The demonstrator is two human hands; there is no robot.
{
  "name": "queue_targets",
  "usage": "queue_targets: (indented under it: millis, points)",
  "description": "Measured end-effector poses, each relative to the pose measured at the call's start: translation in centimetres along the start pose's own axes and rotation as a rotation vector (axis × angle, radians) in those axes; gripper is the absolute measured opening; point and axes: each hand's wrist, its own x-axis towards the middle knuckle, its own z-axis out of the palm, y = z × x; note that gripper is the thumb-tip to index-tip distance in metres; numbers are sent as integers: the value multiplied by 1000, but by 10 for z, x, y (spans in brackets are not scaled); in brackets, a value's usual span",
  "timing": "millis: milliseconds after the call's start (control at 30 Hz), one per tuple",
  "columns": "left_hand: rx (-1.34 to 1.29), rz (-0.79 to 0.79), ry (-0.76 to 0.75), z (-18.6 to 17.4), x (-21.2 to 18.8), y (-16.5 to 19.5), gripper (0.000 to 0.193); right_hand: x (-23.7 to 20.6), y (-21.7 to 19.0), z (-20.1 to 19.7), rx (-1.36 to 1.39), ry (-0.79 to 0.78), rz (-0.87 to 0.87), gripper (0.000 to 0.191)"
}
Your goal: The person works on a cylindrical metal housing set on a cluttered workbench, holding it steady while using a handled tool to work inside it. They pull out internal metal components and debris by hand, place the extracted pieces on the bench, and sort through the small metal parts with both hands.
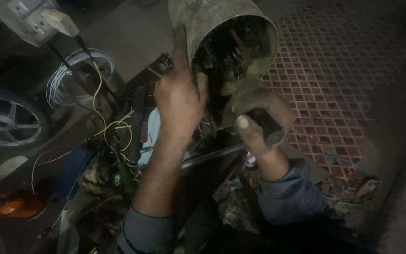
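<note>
Two hands work at the open mouth of a dirty metal motor casing point(226, 33), tilted above the cluttered floor. The left hand point(177, 101) braces its rim, forefinger raised; the right hand point(257, 110) is clenched round a dark tool handle point(269, 127). Best keep the casing steady and pry gently among the windings.

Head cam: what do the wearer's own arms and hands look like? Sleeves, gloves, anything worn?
Both hands are bare: no gloves, and no rings or watch visible in this dim light. The left hand and right hand look smudged with grime. Each arm wears a grey-blue long sleeve pushed up: the left sleeve bunched near the elbow, the right sleeve bunched just past the wrist, leaving the forearms bare.
</note>
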Motion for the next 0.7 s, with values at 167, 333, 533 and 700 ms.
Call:
queue_targets:
  millis: [167,333,533,700]
  points:
    - [6,68,52,2,-2,-4,85,-6,-3,-3,5,5,31,18]
    - [18,36,19,3,-2,-5,84,-2,13,-4,-43,-13,-87,16]
    - [32,-10,-1,-3,-1,5,85,-7,11,-5,-64,-77,-89,13]
    - [7,-31,-25,-16,-1,14,76,-11,6,-7,-62,-89,4,11]
